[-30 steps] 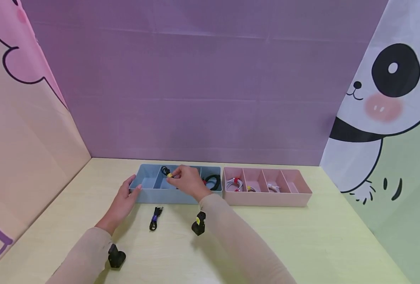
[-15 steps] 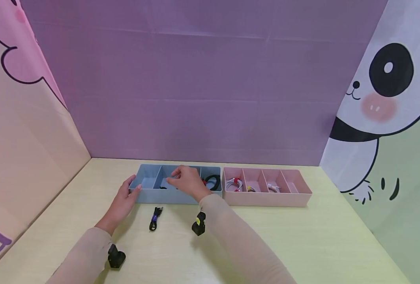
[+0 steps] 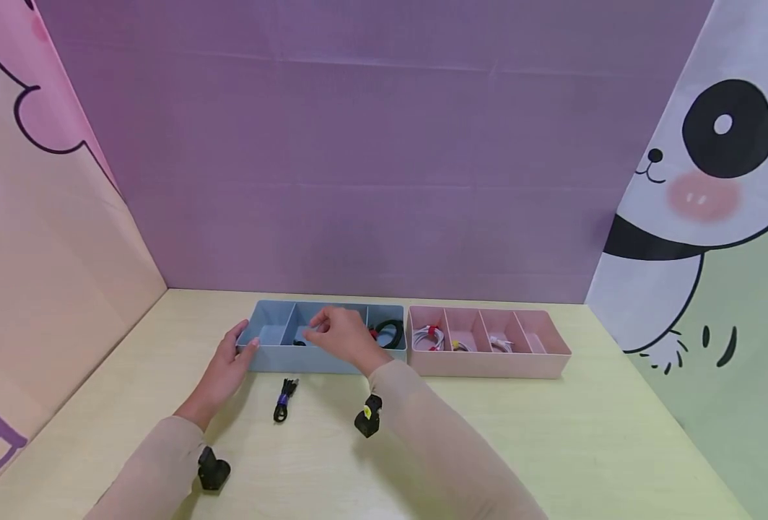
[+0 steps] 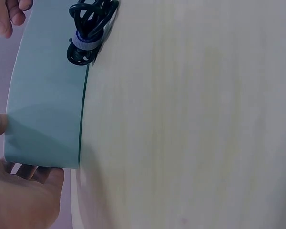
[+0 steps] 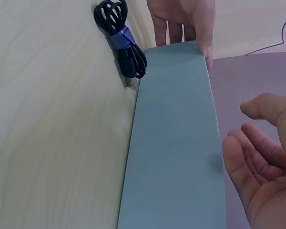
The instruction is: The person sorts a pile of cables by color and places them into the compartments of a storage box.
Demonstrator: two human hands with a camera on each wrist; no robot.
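My left hand [image 3: 223,367] holds the left end of a blue divided box [image 3: 312,360], thumb at the rim and fingers against the end wall. Over the box's second compartment hovers my right hand [image 3: 345,336]; in the right wrist view its thumb and fingers stand apart with nothing between them. A small black part of a cable [image 3: 299,343] shows below that hand, the remainder hidden by the box wall and hand. On the table in front of the box lies a black USB cable [image 3: 282,401], bundled with a purple tie [image 5: 122,38].
A coiled black cable [image 3: 392,334] with a red tie sits in the blue box's right compartment. Against that box stands a pink divided box [image 3: 488,366] with white cables [image 3: 431,336] in some compartments. A purple backdrop [image 3: 371,180] rises behind both.
The black cable with the yellow tie, earlier pinched by my right hand, has been let go into the blue box's second compartment. The right hand's fingers have spread; the left hand stays put.
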